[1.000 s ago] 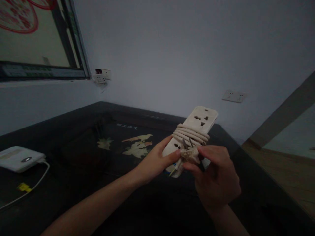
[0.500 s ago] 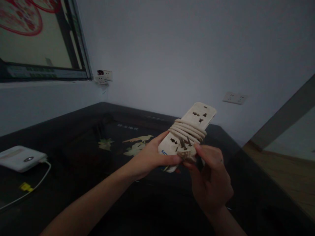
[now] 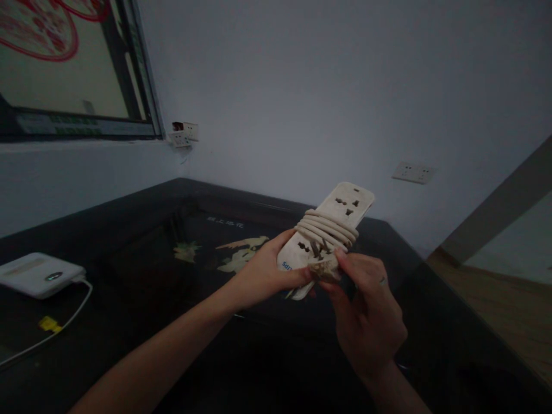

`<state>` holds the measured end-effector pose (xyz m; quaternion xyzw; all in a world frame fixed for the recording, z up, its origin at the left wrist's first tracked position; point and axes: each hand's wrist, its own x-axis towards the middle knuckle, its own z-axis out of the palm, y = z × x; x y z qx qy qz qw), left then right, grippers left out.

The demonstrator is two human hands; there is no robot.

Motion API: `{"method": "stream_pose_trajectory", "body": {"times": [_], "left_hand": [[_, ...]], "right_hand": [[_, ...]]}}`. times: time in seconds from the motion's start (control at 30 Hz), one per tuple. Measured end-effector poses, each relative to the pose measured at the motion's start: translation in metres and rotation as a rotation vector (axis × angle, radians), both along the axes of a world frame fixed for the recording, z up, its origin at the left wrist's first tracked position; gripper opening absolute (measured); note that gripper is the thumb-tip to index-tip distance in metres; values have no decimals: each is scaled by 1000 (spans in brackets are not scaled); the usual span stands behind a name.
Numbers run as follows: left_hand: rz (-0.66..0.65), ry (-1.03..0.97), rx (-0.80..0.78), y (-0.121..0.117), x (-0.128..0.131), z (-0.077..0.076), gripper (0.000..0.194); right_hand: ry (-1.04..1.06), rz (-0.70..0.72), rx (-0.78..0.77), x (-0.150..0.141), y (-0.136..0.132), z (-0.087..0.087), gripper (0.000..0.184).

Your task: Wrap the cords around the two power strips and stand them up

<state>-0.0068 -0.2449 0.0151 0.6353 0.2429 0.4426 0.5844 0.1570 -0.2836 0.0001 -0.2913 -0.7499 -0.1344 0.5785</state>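
Note:
A white power strip (image 3: 345, 201) is held up, tilted, over the dark table. Its pale cord (image 3: 328, 229) is wound several times around the middle. My left hand (image 3: 269, 267) grips the strip's lower left end, the thumb lying across the front near blue lettering and the other fingers hidden behind. At the lower right of the strip, my right hand (image 3: 368, 305) pinches the cord's plug (image 3: 324, 267) between thumb and fingers. The metal prongs of the plug point up toward the wound cord. My left thumb tip is close against the plug too.
On the glossy black table (image 3: 142, 230) a white box-shaped device (image 3: 41, 275) lies at the left, its white cable (image 3: 81, 307) bearing a yellow tag (image 3: 50, 325). Wall sockets (image 3: 413, 172) are behind the table, with a loose socket plate (image 3: 179, 138) in the corner by the window (image 3: 77, 69).
The power strip has tipped slightly and shifted a little left. The plug and my right hand have moved slightly with it; both hands keep their hold.

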Motion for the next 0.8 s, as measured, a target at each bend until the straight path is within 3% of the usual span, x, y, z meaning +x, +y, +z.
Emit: {"method": "stream_pose_trajectory", "body": {"times": [0.23, 0.5, 0.8], "left_hand": [[77, 24, -18, 2, 0, -2, 55], [65, 44, 83, 4, -2, -4, 49], [94, -33, 158, 3, 4, -7, 40]], "right_hand": [[-113, -42, 95, -7, -4, 4, 42], [-66, -59, 56, -6, -4, 2, 44], [-119, -94, 145, -3, -6, 7, 47]]}}
